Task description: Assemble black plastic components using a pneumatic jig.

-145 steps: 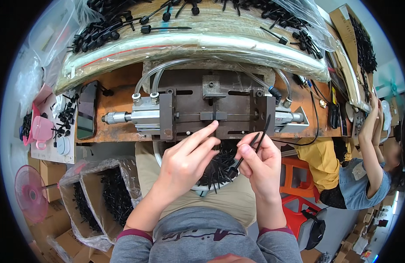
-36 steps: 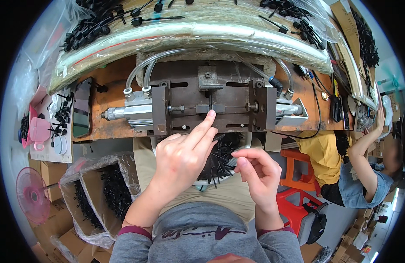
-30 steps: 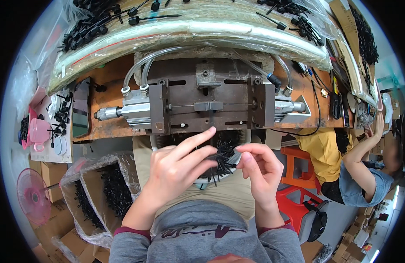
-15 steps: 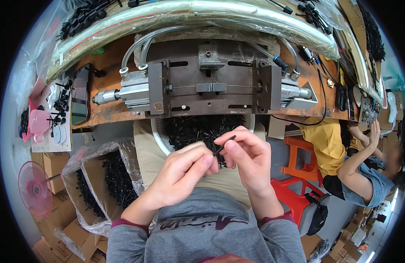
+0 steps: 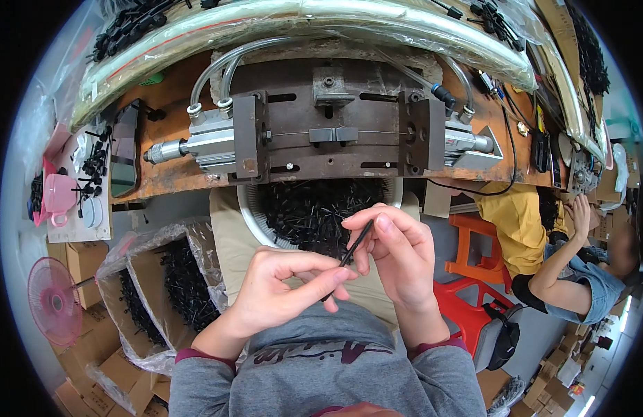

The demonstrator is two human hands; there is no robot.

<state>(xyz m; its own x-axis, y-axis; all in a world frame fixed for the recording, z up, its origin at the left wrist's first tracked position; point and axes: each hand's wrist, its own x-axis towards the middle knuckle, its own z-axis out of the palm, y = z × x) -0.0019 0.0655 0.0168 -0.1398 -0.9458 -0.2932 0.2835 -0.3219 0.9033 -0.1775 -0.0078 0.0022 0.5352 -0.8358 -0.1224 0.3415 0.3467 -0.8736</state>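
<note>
Between my two hands is a thin black rod-like part (image 5: 356,243), tilted with its upper end to the right. My left hand (image 5: 276,285) pinches it between thumb and forefinger near its lower part, the other fingers loosely curled. At the upper end, the thumb and fingers of my right hand (image 5: 403,257) close around it. Both hands are above my lap, just in front of a white basket (image 5: 246,217) full of small black parts (image 5: 300,215). The exact kind of the rod is too small to make out.
Beyond the basket, a metal fixture (image 5: 294,149) with two air cylinders (image 5: 214,144) sits on a wooden bench (image 5: 170,128). Plastic-lined boxes of black parts (image 5: 189,285) and a pink fan (image 5: 55,301) stand left. A red stool (image 5: 460,306) and another person (image 5: 565,278) are right.
My left hand has loosened from a tighter curl into a fingertip pinch and dropped slightly. More of the black rod shows now, and it is steeper. The other person's raised arm has shifted.
</note>
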